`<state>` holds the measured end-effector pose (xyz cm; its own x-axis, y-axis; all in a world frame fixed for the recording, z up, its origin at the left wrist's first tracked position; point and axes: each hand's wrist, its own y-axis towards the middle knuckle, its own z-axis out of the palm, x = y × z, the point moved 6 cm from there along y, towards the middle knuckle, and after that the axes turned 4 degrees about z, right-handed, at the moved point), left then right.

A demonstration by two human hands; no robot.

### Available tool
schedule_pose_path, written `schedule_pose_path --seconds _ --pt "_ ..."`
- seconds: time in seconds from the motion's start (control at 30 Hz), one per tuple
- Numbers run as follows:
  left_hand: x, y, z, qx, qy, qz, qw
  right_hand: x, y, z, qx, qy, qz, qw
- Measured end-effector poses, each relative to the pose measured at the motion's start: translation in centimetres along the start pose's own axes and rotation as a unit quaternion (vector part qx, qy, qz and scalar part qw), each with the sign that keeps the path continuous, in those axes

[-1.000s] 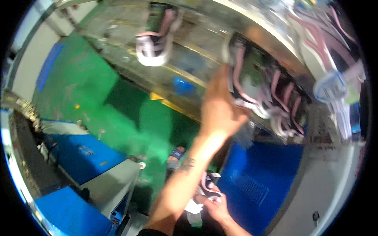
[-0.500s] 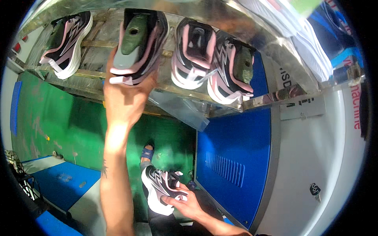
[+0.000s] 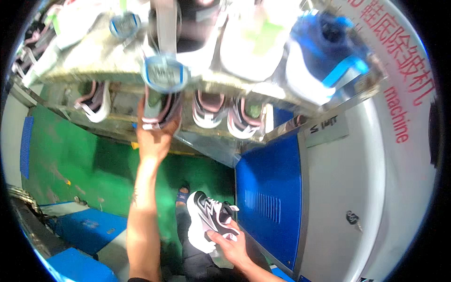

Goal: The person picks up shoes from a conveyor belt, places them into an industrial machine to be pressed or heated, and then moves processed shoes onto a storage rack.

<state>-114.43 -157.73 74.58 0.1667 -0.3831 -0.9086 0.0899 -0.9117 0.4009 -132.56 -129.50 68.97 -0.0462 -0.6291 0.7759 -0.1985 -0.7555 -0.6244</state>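
My left hand (image 3: 156, 141) reaches up to the lower shelf and is closed around the heel of a black and pink sneaker (image 3: 149, 126) with a green and grey insert in its opening. The upper shelf hides that sneaker's front part. Low in front of my legs, my right hand (image 3: 233, 245) grips a black, pink and white sneaker (image 3: 203, 220) by its heel end, toe pointing away and laces up. No insert shows in this one. Matching sneakers stand on both sides of my left hand: one (image 3: 97, 105) to the left, two (image 3: 209, 110) to the right.
The upper shelf (image 3: 108, 70) overhangs the lower one and carries several shoes, among them a blue and white one (image 3: 314, 56). Round blue-rimmed tags (image 3: 164, 74) hang there. A blue and grey machine cabinet (image 3: 268, 207) stands at right, blue and white equipment (image 3: 91, 228) at lower left.
The view has swung up, bringing the upper shelf into the picture. My left hand stays on the shelf sneaker. My right hand, still holding its sneaker, appears slightly farther right.
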Motion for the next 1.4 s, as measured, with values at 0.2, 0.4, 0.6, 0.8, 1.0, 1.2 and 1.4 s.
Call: schedule_pose_path --seconds 0.2,0.4,0.6,0.8,1.0,1.2,1.4 --pt "-4.1 -2.6 -1.9 -0.029 0.138 -0.136 0.981 13.5 -6.1 -2.5 -0.048 -0.179 -0.173 0.967" --pt "-10.1 -10.5 -5.6 -0.408 -0.063 -0.119 0.903 28.2 -16.6 -3.8 0.132 -0.316 -0.593 0.729" --pt "-14.7 -3.3 -7.9 -0.460 -0.117 -0.030 0.880 38.0 -16.8 3.8 0.064 -0.007 -0.465 0.883" --pt "-11.8 -2.7 -10.7 -0.508 -0.163 -0.067 0.843 49.3 -13.3 17.7 -0.090 -0.181 -0.682 0.703" --pt "-9.2 -2.5 -12.7 -0.488 -0.047 -0.139 0.860 48.1 4.1 26.0 -0.116 -0.357 -0.476 0.795" --pt "-12.9 1.1 -14.8 -0.502 0.073 0.031 0.861 44.6 -4.4 22.1 -0.076 -0.217 -0.591 0.773" --pt "-29.3 3.8 -9.9 -0.377 0.047 0.273 0.884 39.1 -19.3 1.3 -0.257 -0.223 -0.609 0.717"
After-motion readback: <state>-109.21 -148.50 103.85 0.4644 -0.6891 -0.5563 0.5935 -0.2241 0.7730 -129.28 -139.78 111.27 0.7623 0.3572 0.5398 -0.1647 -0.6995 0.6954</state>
